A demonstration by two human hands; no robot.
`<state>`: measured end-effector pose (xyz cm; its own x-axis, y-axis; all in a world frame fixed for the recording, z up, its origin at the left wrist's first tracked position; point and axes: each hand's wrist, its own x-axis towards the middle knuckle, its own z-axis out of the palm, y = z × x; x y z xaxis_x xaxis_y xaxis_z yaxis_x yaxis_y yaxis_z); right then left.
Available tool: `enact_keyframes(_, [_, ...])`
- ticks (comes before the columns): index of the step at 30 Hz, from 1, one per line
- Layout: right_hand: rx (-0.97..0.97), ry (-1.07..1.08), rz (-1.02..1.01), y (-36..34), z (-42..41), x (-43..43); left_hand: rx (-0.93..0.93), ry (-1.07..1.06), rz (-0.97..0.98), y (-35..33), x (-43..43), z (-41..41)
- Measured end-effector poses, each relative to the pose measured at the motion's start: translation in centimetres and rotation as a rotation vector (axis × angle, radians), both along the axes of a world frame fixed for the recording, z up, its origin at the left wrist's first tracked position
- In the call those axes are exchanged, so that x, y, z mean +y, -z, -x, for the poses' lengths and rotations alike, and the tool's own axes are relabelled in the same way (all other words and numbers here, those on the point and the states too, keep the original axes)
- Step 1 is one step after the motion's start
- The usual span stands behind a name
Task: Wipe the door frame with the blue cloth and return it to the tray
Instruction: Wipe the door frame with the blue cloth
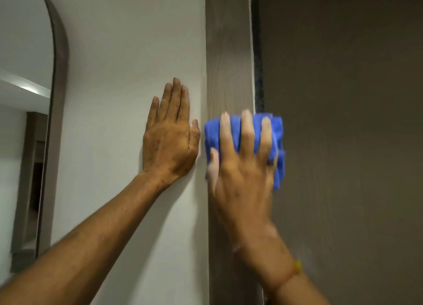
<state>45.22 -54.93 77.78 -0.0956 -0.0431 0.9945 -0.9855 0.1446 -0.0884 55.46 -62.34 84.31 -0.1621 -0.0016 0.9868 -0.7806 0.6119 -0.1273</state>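
1. The door frame [229,64] ran upright, twelve to six, and my right hand [242,167] pressed the bunched blue cloth [278,144] against it with fingers spread over it.
2. That hand and cloth were blurred; my palm hid most of the cloth.
3. At nine o'clock of the cloth, my left hand [169,135] lay flat and empty on the white wall [128,52]; a mirror [25,98] stood farther left, the brown door [343,121] at three o'clock.

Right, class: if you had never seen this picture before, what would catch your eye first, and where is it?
The bright blue cloth stands out most, bunched under the right hand, which presses it against the dark wooden door frame right of centre. Just to its left, the left hand lies flat, fingers together, on the pale wall. At the far left edge runs the curved dark frame of an arched mirror.
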Motion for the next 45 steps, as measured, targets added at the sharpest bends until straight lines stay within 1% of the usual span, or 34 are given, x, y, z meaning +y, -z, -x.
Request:
enact_keyframes(2, [-0.01, -0.013, -0.047, 3.8, 0.4, 0.3, -0.003, -0.004, 0.005, 0.1, 0.0, 0.0])
enact_keyframes(3, [-0.009, -0.031, -0.061, 4.5, 0.7, 0.3, 0.001, -0.005, 0.011, 0.1, 0.0, 0.0])
enact_keyframes(6, [0.02, -0.054, -0.064, 3.5, 1.1, 0.5, 0.004, -0.004, 0.007, 0.1, -0.1, 0.0])
enact_keyframes(9, [0.048, -0.072, -0.069, -0.9, 1.1, 0.8, 0.001, -0.001, 0.007, 0.0, 0.0, 0.0])
enact_keyframes(14, [0.051, -0.015, -0.057, -12.8, 0.8, 0.4, 0.007, -0.016, 0.006, 0.2, -0.1, 0.1])
enact_keyframes(17, [0.04, -0.003, -0.055, -15.1, 0.6, 0.3, 0.013, -0.019, 0.01, 0.2, -0.2, 0.1])
enact_keyframes(20, [0.036, -0.022, -0.017, -12.7, 0.4, 0.2, 0.013, -0.02, 0.009, 0.1, -0.1, 0.1])
enact_keyframes(24, [0.029, -0.03, -0.005, -4.5, 0.5, 0.3, 0.009, -0.012, -0.004, 0.2, 0.1, 0.1])
enact_keyframes(27, [0.0, 0.0, -0.048, 1.1, 0.5, 0.5, 0.006, -0.006, -0.001, 0.1, 0.2, 0.1])
enact_keyframes(29, [-0.001, 0.012, -0.089, 2.7, 0.4, 0.6, 0.005, -0.004, 0.001, 0.1, 0.2, 0.0])
enact_keyframes(31, [0.009, 0.028, -0.119, 2.6, 0.6, 0.8, 0.007, -0.003, -0.001, 0.1, 0.2, 0.1])
enact_keyframes(35, [0.065, 0.035, -0.138, -0.4, 0.6, 1.1, 0.002, -0.009, 0.002, 0.2, 0.2, 0.0])
enact_keyframes(39, [0.078, -0.021, -0.101, -8.4, 0.6, 0.4, -0.02, -0.002, -0.004, 0.5, -0.1, -0.3])
enact_keyframes(41, [0.074, -0.008, -0.09, -11.9, 0.6, 0.3, -0.038, -0.022, 0.005, 0.5, -0.4, -0.5])
enact_keyframes(43, [0.062, 0.012, -0.08, -13.1, 0.5, 0.2, -0.049, -0.028, 0.02, 0.4, -0.5, -0.6])
enact_keyframes(45, [0.05, 0.012, -0.055, -12.6, 0.3, 0.0, -0.052, -0.028, 0.02, 0.4, -0.6, -0.7])
